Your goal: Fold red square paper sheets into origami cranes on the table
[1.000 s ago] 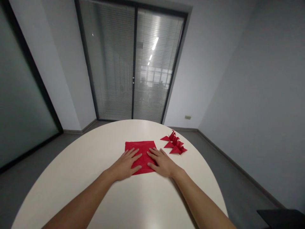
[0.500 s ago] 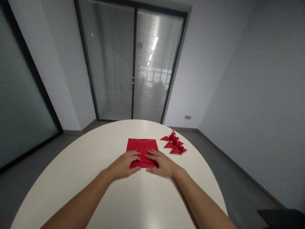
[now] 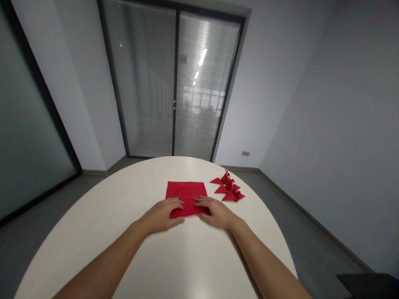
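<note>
A sheet of red paper (image 3: 186, 189) lies on the table with a crease running across it. My left hand (image 3: 162, 214) rests on its left side, fingers stretched over the paper and thumb apart on the tabletop. At the near right corner, my right hand (image 3: 218, 212) has its fingers on top and its thumb at the near edge, which looks slightly raised there. Part of the paper is hidden under both hands. Several red folded paper cranes (image 3: 230, 192) stand in a row to the right of the sheet.
The round white table (image 3: 181, 261) has its curved edge close beyond the cranes. Past it are a glass door with blinds (image 3: 152, 95), grey walls and a wall socket (image 3: 245, 153). A dark object (image 3: 368, 284) is at the lower right.
My right thumb has moved from the tabletop to the paper's near edge, and that edge has shifted slightly up on the right. My left hand has barely moved.
</note>
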{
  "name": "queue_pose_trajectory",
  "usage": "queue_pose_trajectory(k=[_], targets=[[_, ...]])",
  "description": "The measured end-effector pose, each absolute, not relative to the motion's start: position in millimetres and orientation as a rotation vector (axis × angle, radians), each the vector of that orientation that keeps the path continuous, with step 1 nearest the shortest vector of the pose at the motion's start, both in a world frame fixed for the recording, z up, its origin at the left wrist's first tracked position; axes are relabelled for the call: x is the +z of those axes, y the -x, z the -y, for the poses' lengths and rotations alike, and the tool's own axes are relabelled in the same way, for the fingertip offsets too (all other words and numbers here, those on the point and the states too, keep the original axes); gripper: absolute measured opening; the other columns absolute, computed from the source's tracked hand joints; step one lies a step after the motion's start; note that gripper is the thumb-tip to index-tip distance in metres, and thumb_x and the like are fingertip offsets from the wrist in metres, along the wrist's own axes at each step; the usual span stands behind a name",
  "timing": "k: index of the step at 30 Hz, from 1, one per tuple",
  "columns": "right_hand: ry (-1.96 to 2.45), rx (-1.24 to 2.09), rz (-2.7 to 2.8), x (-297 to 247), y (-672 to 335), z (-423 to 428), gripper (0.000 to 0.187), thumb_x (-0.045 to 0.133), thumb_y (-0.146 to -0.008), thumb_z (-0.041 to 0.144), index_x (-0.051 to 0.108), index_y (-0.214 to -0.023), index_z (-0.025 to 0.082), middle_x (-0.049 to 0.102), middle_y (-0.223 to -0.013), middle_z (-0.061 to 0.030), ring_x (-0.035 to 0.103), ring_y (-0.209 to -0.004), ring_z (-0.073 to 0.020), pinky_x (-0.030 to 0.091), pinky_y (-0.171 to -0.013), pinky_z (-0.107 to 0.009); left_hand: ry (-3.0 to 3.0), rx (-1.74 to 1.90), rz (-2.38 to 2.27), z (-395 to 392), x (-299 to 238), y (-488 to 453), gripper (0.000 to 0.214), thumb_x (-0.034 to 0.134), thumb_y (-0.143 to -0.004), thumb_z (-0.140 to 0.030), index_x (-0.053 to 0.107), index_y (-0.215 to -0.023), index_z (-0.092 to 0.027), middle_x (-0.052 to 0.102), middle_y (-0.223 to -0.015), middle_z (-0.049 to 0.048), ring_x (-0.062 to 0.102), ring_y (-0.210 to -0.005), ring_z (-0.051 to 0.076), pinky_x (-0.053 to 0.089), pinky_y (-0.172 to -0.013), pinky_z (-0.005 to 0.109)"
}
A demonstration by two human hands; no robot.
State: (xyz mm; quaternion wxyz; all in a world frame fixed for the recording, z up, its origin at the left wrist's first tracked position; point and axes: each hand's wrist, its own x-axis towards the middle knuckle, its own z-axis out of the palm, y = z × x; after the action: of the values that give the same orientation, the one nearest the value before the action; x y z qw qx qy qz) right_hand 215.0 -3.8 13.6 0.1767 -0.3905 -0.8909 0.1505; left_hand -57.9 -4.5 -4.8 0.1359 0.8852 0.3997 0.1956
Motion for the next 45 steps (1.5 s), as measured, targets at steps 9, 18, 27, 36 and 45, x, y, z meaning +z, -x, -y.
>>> queue_pose_trajectory(k=[9, 18, 27, 36, 45], targets=[[1.13, 0.459, 2.496, 12.9, -220.2, 3.0, 0.045, 0.059, -0.087, 0.031, 0.069, -0.13, 0.022, 0.061, -0.142, -0.0079, 0.057, -0.132, -0.0281, 0.041, -0.115, -0.042, -2.512, 0.607, -1.116, 0.9, 5.5, 75.5, 0.023, 0.056, -0.088, -0.028, 0.072, -0.103, -0.024, 0.075, -0.111, 0.0048, 0.067, -0.102, 0.023, 0.049, -0.096, 0.033], [1.164, 0.497, 2.472, 7.6, -225.8, -0.3, 0.041, 0.056, -0.088, 0.031, 0.072, -0.125, 0.023, 0.067, -0.135, -0.0072, 0.063, -0.122, -0.0278, 0.047, -0.105, -0.038, -2.568, 0.503, -1.132, 1.3, 7.8, 81.9, 0.026, 0.061, -0.082, -0.027, 0.07, -0.106, -0.025, 0.073, -0.11, 0.0034, 0.066, -0.099, 0.022, 0.048, -0.091, 0.031], [1.306, 0.42, 2.378, 10.4, -221.9, 0.6, 0.045, 0.039, -0.103, 0.045, 0.074, -0.093, 0.018, 0.075, -0.085, -0.0084, 0.064, -0.074, -0.0215, 0.042, -0.067, -0.031, -2.542, 0.513, -1.172, 0.0, 7.7, 84.5, 0.028, 0.062, -0.082, -0.03, 0.07, -0.107, -0.023, 0.073, -0.108, 0.0048, 0.065, -0.095, 0.022, 0.047, -0.085, 0.03], [1.28, 0.517, 2.213, 2.5, -225.4, -3.6, 0.036, 0.044, -0.102, 0.046, 0.068, -0.107, 0.019, 0.074, -0.101, -0.0093, 0.066, -0.087, -0.0236, 0.044, -0.076, -0.033, -2.366, 0.626, -1.259, -6.3, 3.8, 84.2, 0.034, 0.044, -0.098, -0.039, 0.071, -0.091, -0.019, 0.075, -0.088, 0.0068, 0.065, -0.075, 0.021, 0.043, -0.071, 0.028], [1.26, 0.645, 2.026, -11.4, -226.4, -15.0, 0.028, 0.048, -0.1, 0.045, 0.059, -0.102, 0.019, 0.073, -0.097, -0.0092, 0.067, -0.082, -0.0226, 0.05, -0.073, -0.033, -2.114, 0.934, -1.322, -16.1, -4.8, 83.9, 0.039, 0.045, -0.097, -0.048, 0.072, -0.101, -0.019, 0.077, -0.098, 0.0085, 0.069, -0.086, 0.026, 0.05, -0.08, 0.035]])
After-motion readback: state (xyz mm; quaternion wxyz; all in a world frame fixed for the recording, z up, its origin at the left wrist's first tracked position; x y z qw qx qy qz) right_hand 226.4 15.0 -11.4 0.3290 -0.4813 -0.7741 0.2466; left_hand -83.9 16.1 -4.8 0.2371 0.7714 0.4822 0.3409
